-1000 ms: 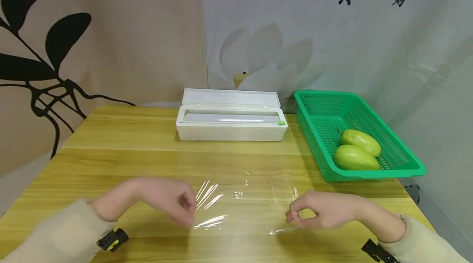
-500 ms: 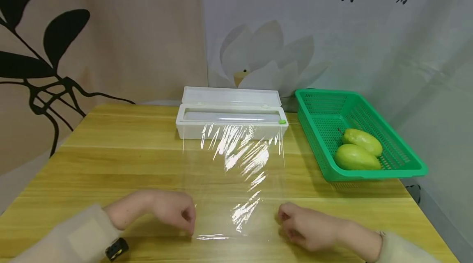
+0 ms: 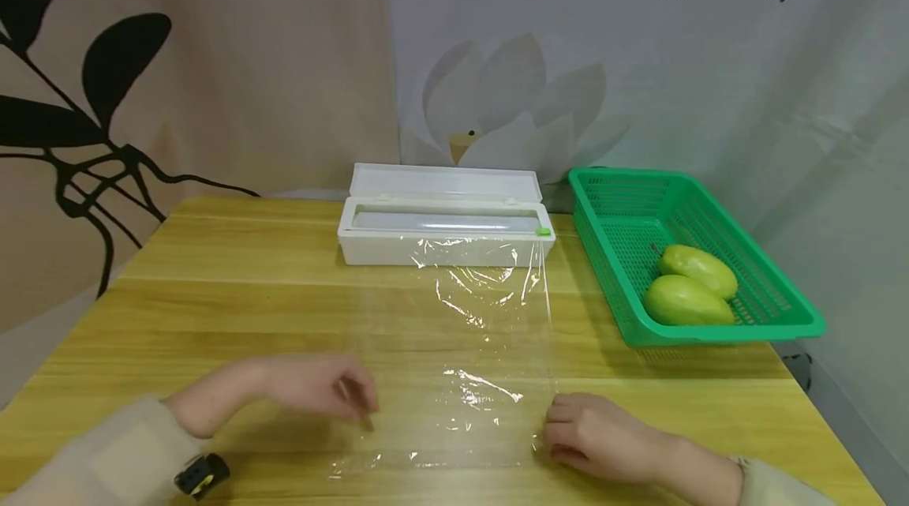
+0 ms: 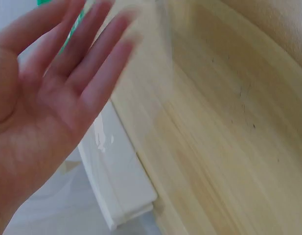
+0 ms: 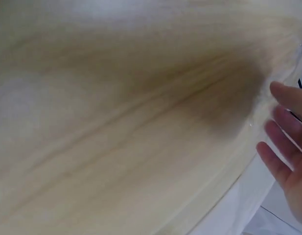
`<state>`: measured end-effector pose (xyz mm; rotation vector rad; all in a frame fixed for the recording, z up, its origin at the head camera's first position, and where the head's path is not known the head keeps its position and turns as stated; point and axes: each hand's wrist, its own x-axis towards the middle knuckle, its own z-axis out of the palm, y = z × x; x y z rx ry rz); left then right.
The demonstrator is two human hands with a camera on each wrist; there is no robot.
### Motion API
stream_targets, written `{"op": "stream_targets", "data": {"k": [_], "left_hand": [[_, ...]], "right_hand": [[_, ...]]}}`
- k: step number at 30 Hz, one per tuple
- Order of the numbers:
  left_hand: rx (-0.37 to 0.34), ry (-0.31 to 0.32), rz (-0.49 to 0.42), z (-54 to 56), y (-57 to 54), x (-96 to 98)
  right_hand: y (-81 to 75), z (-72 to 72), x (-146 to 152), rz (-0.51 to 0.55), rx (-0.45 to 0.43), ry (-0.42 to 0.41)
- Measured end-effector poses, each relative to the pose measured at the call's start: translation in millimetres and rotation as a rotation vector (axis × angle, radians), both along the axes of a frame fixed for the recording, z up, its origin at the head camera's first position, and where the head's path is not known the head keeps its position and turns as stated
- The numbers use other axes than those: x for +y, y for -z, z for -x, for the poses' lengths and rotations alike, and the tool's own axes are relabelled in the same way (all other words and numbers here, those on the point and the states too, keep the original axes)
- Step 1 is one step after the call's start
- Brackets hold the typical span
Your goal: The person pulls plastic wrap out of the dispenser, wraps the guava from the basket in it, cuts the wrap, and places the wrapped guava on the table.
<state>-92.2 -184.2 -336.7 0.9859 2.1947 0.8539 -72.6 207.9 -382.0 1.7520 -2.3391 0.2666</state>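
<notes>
Clear, glossy plastic film (image 3: 483,397) lies over the wood-grained worktop (image 3: 213,309) in front of me, reaching from near my wrists up to the front of the white rectangular plastic box (image 3: 379,252). Half a second ago it had an edge at each of my hands and long, straight streaks of glare ran down it; now the glare has broken into short, curved glints. My left hand (image 3: 323,386) has lifted a little and loosened, and the near left corner has spread out past it. I judge from this that the sheet has been let down, with little pull left in it.

My left grip is wide, fingers long and apart in the wrist view, with nothing held. My right hand (image 3: 600,436) rests by the near right edge; its grip is slack too, the digits parted beside the film rather than pinching it.

The film looks thin and slightly rippled, its right border a fine bright line, its left border faint. At the far end it glints over the box's front wall, below the pale roll (image 3: 443,220) inside and the green tab (image 3: 543,231); whether it is cut or joined there I cannot tell.
</notes>
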Motion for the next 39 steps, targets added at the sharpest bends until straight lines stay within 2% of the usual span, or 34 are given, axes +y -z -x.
{"op": "stream_targets", "data": {"k": [1, 3, 5, 7, 9, 12, 16, 20, 25, 29, 33, 36, 39], "left_hand": [[0.087, -0.064, -0.005, 2.0, -0.7, 0.7], [0.311, -0.18, 0.028, 7.5, 0.6, 2.8], [0.516, -0.249, 0.088, 14.6, 5.9, 3.6], [0.631, -0.259, 0.156, 21.2, 15.4, 1.9], [0.676, -0.233, 0.204, 26.6, 27.3, -1.1], [0.663, -0.188, 0.283, 29.6, 44.8, -6.8], [0.546, -0.146, 0.372, 26.4, 60.6, -13.7], [0.481, -0.128, 0.401, 22.8, 67.6, -16.3], [0.471, -0.141, 0.38, 21.0, 67.0, -17.0], [0.477, -0.146, 0.377, 20.6, 65.8, -17.5], [0.484, -0.15, 0.373, 20.0, 65.4, -18.2], [0.48, -0.148, 0.367, 20.0, 65.0, -17.9], [0.475, -0.144, 0.368, 20.8, 65.1, -17.5]], "right_hand": [[-1.2, 0.5, 0.0, 0.001, 0.002, 0.025], [-4.9, 1.9, -0.7, -0.005, -0.01, 0.091], [-7.5, 4.2, -0.5, -0.03, -0.044, 0.185], [-8.2, 7.4, -0.3, -0.063, -0.072, 0.28], [-7.4, 11.1, 0.8, -0.09, -0.077, 0.359], [-5.1, 16.5, 3.7, -0.115, -0.067, 0.429], [-5.1, 20.0, 8.5, -0.116, -0.052, 0.45], [-14.0, 21.4, 12.2, -0.068, -0.025, 0.437], [-42.8, 30.4, 17.0, -0.01, -0.021, 0.456], [-74.2, 44.8, 32.7, 0.049, -0.088, 0.541], [-96.1, 62.8, 62.2, 0.098, -0.222, 0.678], [-98.9, 75.3, 91.5, 0.127, -0.354, 0.784], [-94.1, 85.2, 119.5, 0.15, -0.449, 0.869]]}}
